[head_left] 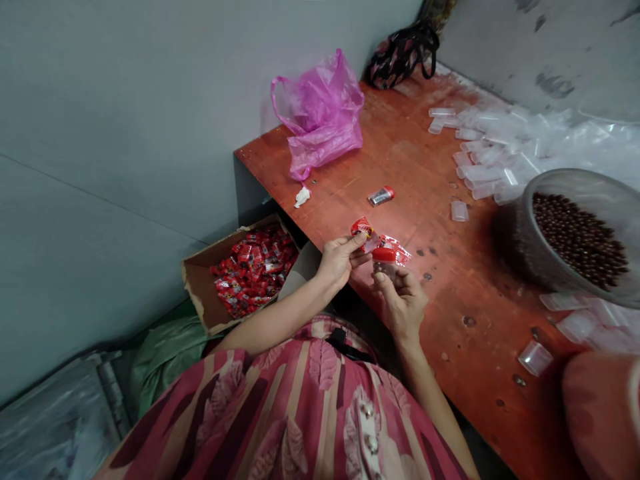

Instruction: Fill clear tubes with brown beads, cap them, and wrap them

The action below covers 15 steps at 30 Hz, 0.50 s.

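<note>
Over the near edge of the reddish table, my left hand pinches a red printed plastic wrapper between thumb and fingers. Close beside it, my right hand grips a small transparent container with a red cap; dark contents show through its wall. Shiny red-edged film lies just behind the cap, and I cannot tell whether it is joined to the wrapper. A similar small container with a red end rests on the table beyond both hands.
Left below the table, a cardboard box holds many red packets. A pink plastic bag and a dark patterned bag sit toward the back. At right are piled transparent containers, a tub of dark brown balls and a reddish vessel.
</note>
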Motion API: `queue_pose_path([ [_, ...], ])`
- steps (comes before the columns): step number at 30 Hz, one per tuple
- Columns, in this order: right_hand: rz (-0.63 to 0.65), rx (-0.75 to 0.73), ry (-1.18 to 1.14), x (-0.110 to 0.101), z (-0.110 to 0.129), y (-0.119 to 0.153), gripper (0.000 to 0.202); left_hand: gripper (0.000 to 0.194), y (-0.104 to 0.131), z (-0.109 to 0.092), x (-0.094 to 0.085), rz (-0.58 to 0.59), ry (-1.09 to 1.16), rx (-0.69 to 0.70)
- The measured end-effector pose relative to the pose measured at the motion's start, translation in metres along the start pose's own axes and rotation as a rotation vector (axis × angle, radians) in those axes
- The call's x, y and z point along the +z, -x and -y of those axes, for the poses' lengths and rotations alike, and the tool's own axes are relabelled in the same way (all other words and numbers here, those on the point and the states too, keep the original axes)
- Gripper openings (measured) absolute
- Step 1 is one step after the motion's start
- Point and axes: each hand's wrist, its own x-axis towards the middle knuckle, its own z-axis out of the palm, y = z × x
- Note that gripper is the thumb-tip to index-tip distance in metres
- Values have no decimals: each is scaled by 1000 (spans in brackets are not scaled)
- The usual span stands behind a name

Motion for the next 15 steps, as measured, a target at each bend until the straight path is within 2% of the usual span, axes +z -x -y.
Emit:
queue_pose_path([
  [11,-1,66,33,-1,-1,-6,29,33,2,6,2,162,-86,37],
  [15,57,99,-51,0,0,-9,27,33,0,6,2,243,-138,83],
])
